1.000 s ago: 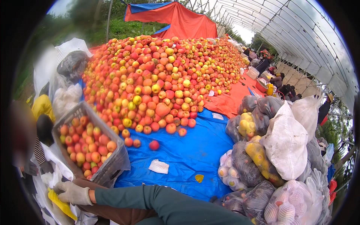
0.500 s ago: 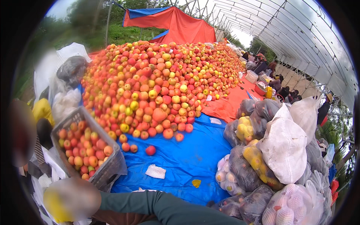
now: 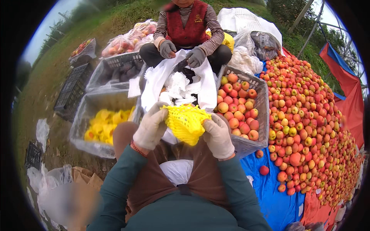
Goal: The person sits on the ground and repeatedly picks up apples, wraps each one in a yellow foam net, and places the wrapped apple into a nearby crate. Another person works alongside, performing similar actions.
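Note:
In front of my lap, a yellow foam fruit net (image 3: 185, 123) is stretched between my two gloved hands. My left hand (image 3: 149, 126), in a whitish glove, pinches its left edge. The gloved right hand (image 3: 218, 136) grips the other end, its thumb against the foam. Whether fruit is inside the net I cannot tell. Just beyond it, white foam nets (image 3: 179, 86) lie heaped on white sheeting (image 3: 154, 86). To the right stands a lined crate (image 3: 263, 92) of red and yellow apples (image 3: 236, 106). A lined crate (image 3: 83, 119) at left holds yellow-netted fruit (image 3: 107, 122).
Facing me sits a person (image 3: 187, 30) in a red vest and grey gloves. A crate with dark-wrapped contents (image 3: 125, 71) is at far left, beside an upended black crate (image 3: 72, 88). A large apple pile (image 3: 304, 127) covers the right side, partly over a blue tarp (image 3: 258, 173).
My view has swung left and down, from the apple pile and bagged fruit to my lap. Both hands have come into clear view, holding the yellow foam net.

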`<state>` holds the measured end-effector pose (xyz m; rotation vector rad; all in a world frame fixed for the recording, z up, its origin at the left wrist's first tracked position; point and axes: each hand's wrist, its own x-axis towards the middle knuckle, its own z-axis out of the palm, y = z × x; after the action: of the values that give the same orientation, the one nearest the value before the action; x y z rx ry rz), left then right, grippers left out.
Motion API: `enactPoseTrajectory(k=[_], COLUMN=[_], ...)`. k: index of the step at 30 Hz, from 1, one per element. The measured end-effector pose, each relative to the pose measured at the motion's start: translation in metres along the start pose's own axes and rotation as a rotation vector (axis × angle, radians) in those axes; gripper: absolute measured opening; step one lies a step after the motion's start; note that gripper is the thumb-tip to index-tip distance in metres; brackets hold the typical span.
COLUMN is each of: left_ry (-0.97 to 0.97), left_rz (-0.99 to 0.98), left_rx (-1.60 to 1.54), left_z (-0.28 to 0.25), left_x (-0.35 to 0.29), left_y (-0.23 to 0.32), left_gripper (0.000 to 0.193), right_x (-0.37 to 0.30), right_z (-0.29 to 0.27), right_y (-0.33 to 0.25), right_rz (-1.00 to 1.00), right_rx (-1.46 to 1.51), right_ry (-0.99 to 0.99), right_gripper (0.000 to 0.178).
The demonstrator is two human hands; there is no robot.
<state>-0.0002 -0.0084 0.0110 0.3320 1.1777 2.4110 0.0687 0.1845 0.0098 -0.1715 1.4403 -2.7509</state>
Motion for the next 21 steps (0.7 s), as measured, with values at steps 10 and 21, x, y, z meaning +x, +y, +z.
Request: enactPoseTrajectory(k=[10,21], left_ry=[-0.288,-0.322], left_rz=[-0.63,-0.183], left_rx=[-0.257,-0.427], left_z=[0.023,0.031], left_x=[-0.059,-0.036], left_y=[-0.023,-0.016], left_gripper=[0.08,0.062], right_x=[0.005,0.006], right_z=[0.007,0.019], right_y=[0.022,0.003], right_rz=[0.373,0.217], right_rx=[0.698,0.826], right_ry=[0.001,-0.093], right_gripper=[0.032,0.03])
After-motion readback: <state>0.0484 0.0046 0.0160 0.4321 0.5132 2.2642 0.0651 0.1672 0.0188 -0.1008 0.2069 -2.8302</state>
